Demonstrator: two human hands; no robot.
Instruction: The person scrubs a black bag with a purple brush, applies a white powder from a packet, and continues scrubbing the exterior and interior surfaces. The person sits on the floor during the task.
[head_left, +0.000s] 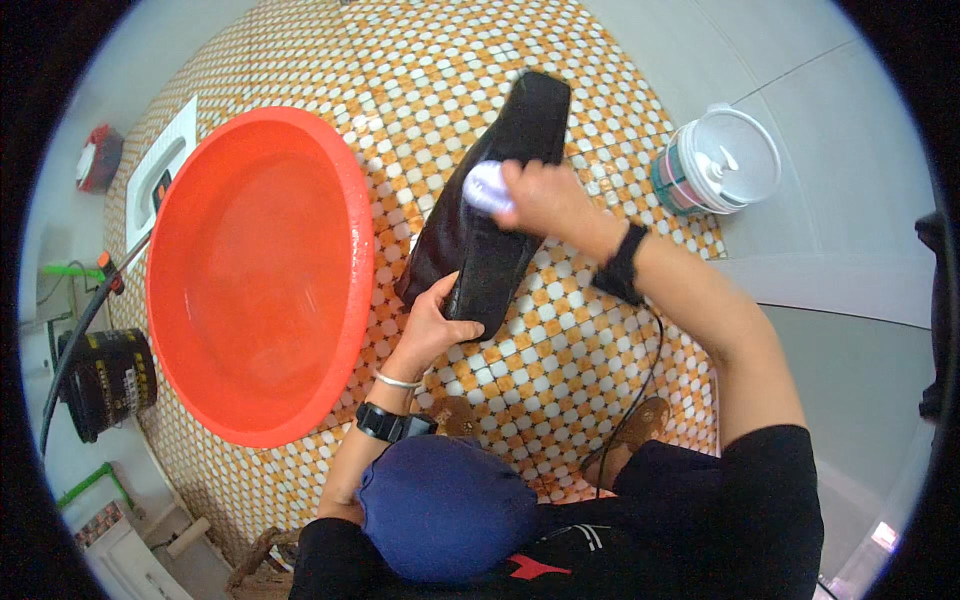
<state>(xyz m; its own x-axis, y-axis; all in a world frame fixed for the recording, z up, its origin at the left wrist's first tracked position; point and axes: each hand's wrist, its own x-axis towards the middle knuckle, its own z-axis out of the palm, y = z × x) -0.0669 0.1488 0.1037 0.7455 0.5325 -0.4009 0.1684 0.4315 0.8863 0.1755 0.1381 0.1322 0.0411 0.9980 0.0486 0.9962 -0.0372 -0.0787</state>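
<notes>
A black bag (499, 247), perhaps of leather, stands or lies on the tiled floor in front of me, its long narrow side facing up. My left hand (435, 319) grips its near end, thumb on the upper face and fingers along the left edge. In my right hand (551, 196) is a whitish-purple scrubbing brush (487, 187), pressed against the upper part of the bag. Both that hand and the brush are blurred, and the bristles are hidden.
A large red plastic basin (361, 300) stands left of the bag. Behind it are a squat toilet (139, 195) and a black hose (71, 349). A black bucket (109, 382) is farther left. On the right, a lidded bucket (675, 169) stands by the wall.
</notes>
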